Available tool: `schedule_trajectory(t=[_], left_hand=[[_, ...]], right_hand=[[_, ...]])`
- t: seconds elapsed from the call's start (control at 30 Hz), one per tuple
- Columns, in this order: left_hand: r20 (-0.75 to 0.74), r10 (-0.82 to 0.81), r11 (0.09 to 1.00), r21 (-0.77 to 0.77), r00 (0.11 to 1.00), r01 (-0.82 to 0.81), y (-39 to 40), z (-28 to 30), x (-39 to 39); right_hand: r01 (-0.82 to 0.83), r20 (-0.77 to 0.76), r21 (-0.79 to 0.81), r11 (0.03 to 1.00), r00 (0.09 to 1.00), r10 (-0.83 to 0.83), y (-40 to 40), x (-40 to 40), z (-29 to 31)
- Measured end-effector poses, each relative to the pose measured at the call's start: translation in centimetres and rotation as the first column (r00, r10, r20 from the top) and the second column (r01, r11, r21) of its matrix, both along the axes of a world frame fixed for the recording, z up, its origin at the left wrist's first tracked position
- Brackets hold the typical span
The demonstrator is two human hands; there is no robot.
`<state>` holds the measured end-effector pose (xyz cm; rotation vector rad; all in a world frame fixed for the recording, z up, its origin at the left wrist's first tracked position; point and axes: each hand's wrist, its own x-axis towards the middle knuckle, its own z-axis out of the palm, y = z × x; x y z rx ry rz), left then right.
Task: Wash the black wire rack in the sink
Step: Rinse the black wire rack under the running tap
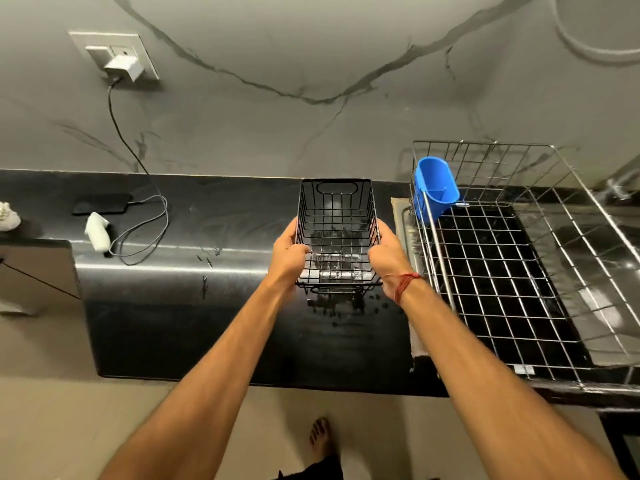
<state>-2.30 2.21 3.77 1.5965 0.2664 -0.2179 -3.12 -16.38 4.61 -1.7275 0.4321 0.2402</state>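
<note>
The black wire rack (335, 216) is a small rectangular basket held upright over the black counter (207, 230). My left hand (289, 247) grips its left rim and my right hand (386, 251) grips its right rim, fingers curled round the wires. Water drops lie on the counter under the rack. The steel sink (599, 271) is at the far right, partly covered by a silver wire drainer.
A large silver wire drainer (502, 271) sits over the sink with a blue plastic cup (437, 188) hung on its left wall. A phone (102, 203) on a charger cable, a white cloth (98, 231) and a wall socket (121, 60) are at the left. The tap (618, 185) is at the far right.
</note>
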Motion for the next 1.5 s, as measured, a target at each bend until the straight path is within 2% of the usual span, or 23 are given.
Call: schedule_trajectory(t=[0.27, 0.43, 0.6, 0.73, 0.8, 0.9, 1.1, 1.3, 1.5], left_hand=[[0.102, -0.023, 0.998, -0.059, 0.995, 0.029, -5.8, 8.4, -4.1], [0.088, -0.081, 0.976, -0.195, 0.993, 0.097, -13.2, 10.5, -6.9], [0.027, -0.152, 0.910, -0.387, 0.988, 0.151, -22.8, 10.3, -9.5], [-0.058, -0.172, 0.892, -0.433, 0.983, 0.131, -30.4, 7.6, -10.5], [-0.074, -0.235, 0.872, -0.456, 0.969, 0.176, -34.0, 9.1, -12.6], [-0.062, -0.273, 0.866, -0.451, 0.960, 0.217, -39.3, 11.0, -14.7], [-0.052, -0.386, 0.856, -0.392, 0.921, 0.337, -48.1, 10.9, -14.0], [-0.124, -0.464, 0.832, -0.399, 0.877, 0.384, -57.7, 9.6, -11.6], [-0.257, -0.437, 0.884, -0.298, 0.862, 0.359, -65.7, 6.0, -7.5]], right_hand=[[-0.011, 0.137, -0.051, 0.999, 0.990, 0.018, -6.6, -3.9, 6.9], [0.094, 0.262, -0.073, 0.993, 0.962, -0.072, -14.2, -7.9, 9.5], [0.137, 0.251, -0.083, 0.987, 0.961, -0.112, -24.6, -12.3, 12.1], [0.151, 0.174, -0.031, 0.988, 0.974, -0.143, -34.3, -14.3, 11.0], [0.152, 0.137, 0.010, 0.988, 0.979, -0.152, -39.1, -15.1, 9.9], [0.197, 0.103, 0.042, 0.980, 0.974, -0.200, -45.5, -16.4, 9.1], [0.274, 0.096, 0.060, 0.960, 0.956, -0.279, -54.3, -18.0, 9.3], [0.392, 0.037, 0.112, 0.913, 0.917, -0.398, -61.9, -17.6, 8.6], [0.407, -0.039, 0.126, 0.905, 0.913, -0.405, -69.5, -14.5, 4.1]])
